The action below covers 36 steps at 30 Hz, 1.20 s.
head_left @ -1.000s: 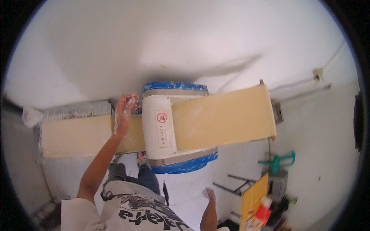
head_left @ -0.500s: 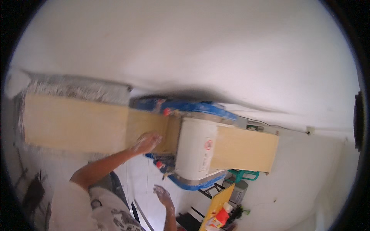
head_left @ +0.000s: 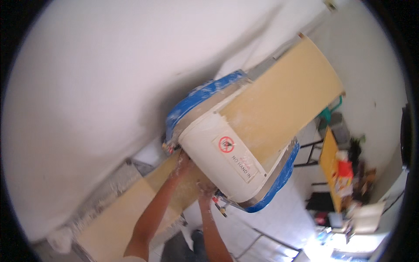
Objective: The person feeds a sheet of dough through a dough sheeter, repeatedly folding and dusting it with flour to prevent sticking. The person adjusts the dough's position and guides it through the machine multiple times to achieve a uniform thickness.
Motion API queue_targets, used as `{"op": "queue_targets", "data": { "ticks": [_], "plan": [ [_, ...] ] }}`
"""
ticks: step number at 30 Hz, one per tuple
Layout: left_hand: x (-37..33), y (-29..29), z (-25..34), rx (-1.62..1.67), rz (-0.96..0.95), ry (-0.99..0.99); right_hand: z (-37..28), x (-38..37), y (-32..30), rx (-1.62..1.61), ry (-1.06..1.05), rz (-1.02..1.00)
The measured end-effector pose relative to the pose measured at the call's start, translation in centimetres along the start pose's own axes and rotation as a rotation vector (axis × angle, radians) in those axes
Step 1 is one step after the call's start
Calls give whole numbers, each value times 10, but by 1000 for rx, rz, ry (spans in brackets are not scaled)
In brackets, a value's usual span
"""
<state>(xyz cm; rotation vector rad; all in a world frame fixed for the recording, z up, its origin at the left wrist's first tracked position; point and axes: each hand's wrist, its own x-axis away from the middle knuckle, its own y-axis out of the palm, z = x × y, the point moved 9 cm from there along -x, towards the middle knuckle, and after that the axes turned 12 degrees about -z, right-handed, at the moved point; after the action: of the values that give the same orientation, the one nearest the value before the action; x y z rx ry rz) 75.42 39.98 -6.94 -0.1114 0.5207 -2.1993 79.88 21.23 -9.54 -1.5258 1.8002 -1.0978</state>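
A dough sheeter with a rounded white cover [head_left: 205,150] and blue side housings [head_left: 198,94] fills the middle of the view. Both my arms reach forward to the near lower edge of that cover. My left hand [head_left: 182,163], dusted with white powder, is at the left end of the infeed by the cover. Beside the right end, over the tan near belt [head_left: 183,187], is my right hand [head_left: 206,188], also powdery. The cover's shadow and blur hide the fingers of both hands, and anything under them does not show.
A tan far belt [head_left: 288,96] slopes up beyond the cover. Close to me on the left lies a floury board [head_left: 118,218]. A white wall [head_left: 96,78] runs behind the machine. To the right stand a yellow table [head_left: 329,161] with packages and a green stool [head_left: 331,109].
My view has turned and come closer to the machine, which now appears tilted. Both hands have moved forward, from above the near belt and beside the machine, to the cover's near edge.
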Motion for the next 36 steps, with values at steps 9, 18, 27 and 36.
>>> {"op": "queue_targets", "data": {
  "ticks": [9, 18, 27, 36],
  "plan": [
    [5, -6, -56, -333, -399, -85, 33, -7, 22, -399, 217, 190],
    [88, -77, -68, 217, -960, -662, 23, 22, 24, -625, 196, 49],
    [143, -118, -67, 363, -908, -667, -44, 65, -6, -395, -32, -268],
    [229, -173, -35, 306, -987, -753, -122, 129, 73, -891, -180, -723]
  ]
}}
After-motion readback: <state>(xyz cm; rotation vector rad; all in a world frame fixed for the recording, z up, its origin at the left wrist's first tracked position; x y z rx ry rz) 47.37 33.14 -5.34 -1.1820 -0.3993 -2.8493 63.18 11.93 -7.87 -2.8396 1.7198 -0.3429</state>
